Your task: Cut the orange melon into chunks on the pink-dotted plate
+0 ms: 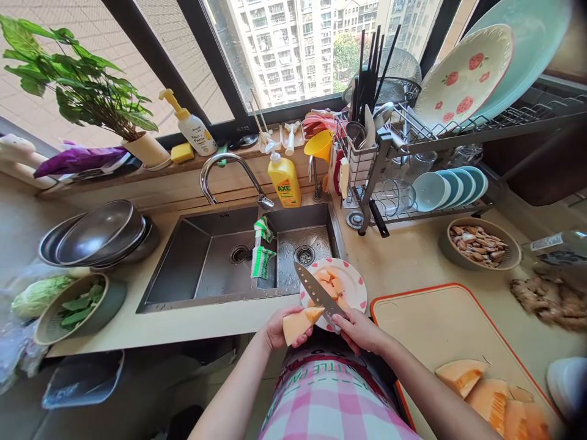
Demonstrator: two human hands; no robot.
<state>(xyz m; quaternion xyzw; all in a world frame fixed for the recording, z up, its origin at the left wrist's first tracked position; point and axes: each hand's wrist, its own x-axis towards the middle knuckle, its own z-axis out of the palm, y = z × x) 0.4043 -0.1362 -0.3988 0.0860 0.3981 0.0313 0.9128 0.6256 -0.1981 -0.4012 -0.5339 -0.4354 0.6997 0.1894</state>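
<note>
My left hand (275, 330) is wrapped round a wedge of orange-fleshed melon (296, 327), its pale rind turned toward me. In my right hand (358, 330) is a kitchen knife (316, 290) with a row of holes along its blade. The blade points up and to the left, its lower part beside the tip of the melon wedge. Behind both hands, at the counter's front edge, stands a white plate with pink hearts (356, 284). Cut melon chunks (331, 281) lie on it, partly hidden by the blade.
A red-edged cutting board (426, 318) with several melon wedges (488, 397) lies to the right. The double sink (220, 244) is ahead, a green-striped cloth (262, 261) over its divider. A dish rack (373, 177) stands behind right. Bowls (98, 235) and a colander of greens (112, 299) sit left.
</note>
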